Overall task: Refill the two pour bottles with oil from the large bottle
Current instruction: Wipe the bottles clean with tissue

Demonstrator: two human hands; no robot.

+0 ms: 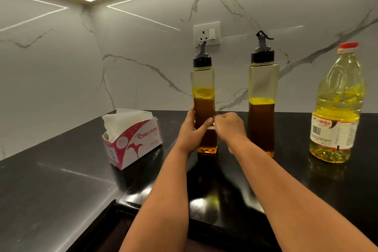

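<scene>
Two tall clear pour bottles with black caps and spouts stand upright on the black counter. Each holds dark oil to about half height. My left hand is wrapped around the lower part of the left pour bottle. My right hand is closed on a small white piece, seemingly tissue, pressed against that bottle's front. The right pour bottle stands untouched just behind my right wrist. The large oil bottle, with a red cap on and pale yellow oil inside, stands at the far right.
An open red-and-white tissue box sits left of the bottles. The black counter turns an inner corner, with its front edge near my elbows. A wall socket sits on the marble backsplash behind the left bottle.
</scene>
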